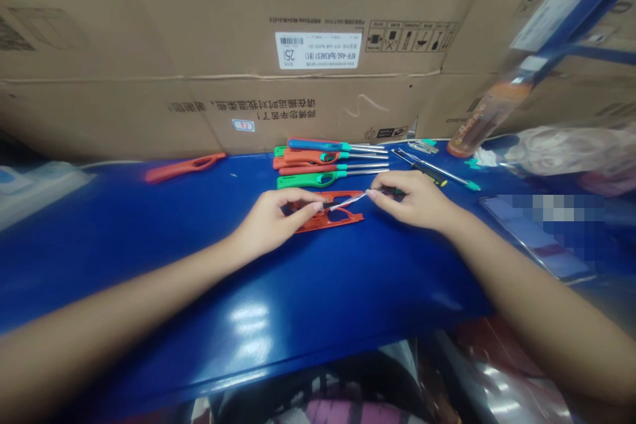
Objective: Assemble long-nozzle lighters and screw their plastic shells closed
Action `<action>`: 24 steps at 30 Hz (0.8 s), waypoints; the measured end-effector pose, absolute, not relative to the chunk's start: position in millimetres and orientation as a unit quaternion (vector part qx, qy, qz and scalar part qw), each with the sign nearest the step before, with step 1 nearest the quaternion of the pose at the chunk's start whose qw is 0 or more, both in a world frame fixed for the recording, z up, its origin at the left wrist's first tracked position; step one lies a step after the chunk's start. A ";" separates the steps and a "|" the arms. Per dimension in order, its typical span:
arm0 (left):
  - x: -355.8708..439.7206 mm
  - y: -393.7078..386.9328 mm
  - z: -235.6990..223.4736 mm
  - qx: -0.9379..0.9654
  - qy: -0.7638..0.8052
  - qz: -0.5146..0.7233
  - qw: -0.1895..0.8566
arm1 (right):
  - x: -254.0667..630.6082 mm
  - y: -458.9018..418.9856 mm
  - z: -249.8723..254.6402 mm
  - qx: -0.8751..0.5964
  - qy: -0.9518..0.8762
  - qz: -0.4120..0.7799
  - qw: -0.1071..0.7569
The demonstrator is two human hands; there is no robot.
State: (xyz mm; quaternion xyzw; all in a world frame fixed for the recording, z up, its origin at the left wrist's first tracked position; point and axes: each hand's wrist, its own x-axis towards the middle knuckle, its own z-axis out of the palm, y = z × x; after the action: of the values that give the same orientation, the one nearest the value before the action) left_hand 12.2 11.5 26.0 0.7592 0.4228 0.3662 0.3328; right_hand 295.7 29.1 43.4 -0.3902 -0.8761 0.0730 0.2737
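Note:
My left hand (275, 218) is closed in a pinch on a small dark part, mostly hidden by the fingertips. A thin whitish wire (352, 200) runs from that part to my right hand (415, 199), whose thumb and forefinger pinch its far end. Beneath the wire, two orange lighter shell halves (342, 218) lie on the blue table, partly covered by my left hand. Just behind them is a pile of long-nosed gas lighters (311, 180) in green, orange, red and blue, their metal tubes pointing right.
A red lighter handle (186, 168) lies at the back left. Right of the pile are a metal tube with a teal tip (444, 173) and small metal parts (422, 147). An orange-labelled bottle (487, 116), a phone (536, 238) and a plastic bag (551, 152) stand or lie further right. Cardboard boxes (149, 106) wall the back.

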 end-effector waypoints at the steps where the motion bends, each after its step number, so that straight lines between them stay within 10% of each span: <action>1: 11.1 13.1 24.3 0.755 0.424 0.366 0.341 | 295.4 29.0 42.7 -0.389 -0.877 0.076 0.271; 24: 19.0 -1.8 24.7 0.779 0.408 0.366 0.304 | 277.1 17.6 42.1 -0.468 -0.847 0.004 0.251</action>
State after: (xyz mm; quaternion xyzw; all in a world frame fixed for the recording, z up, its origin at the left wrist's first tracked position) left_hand 19.0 -1.8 24.7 0.7793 0.4082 0.3659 0.3036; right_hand 277.1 17.6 42.1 -0.4676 -0.8475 0.0044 0.2512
